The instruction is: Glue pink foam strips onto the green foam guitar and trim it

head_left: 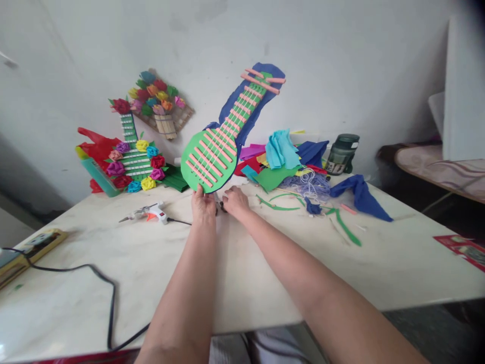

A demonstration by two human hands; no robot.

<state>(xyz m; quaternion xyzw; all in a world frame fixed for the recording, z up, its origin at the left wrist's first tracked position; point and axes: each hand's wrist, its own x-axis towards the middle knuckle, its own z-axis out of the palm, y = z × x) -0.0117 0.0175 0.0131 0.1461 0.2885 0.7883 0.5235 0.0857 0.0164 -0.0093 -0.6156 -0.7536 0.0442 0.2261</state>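
Observation:
My left hand [204,206] pinches the lower rim of a craft guitar [209,161], which it holds up at a slant above the table. The guitar has a round green body, pink strips across body and neck, white strings, and rough-edged blue paper behind the neck. Close beside, my right hand [235,202] is closed at table level, just under the guitar's edge. A small dark item shows at its fingertips, too little of it to name. To the left lies a white glue gun [155,212] with an orange trigger, its cord running behind my left wrist.
A flower-trimmed craft guitar [137,164] and a paper-flower bouquet [161,98] stand by the wall. Coloured paper [281,149], purple shredded strands [308,184] and green scraps [346,227] lie right, near a dark jar [342,154]. A black cord [112,298] crosses the left front.

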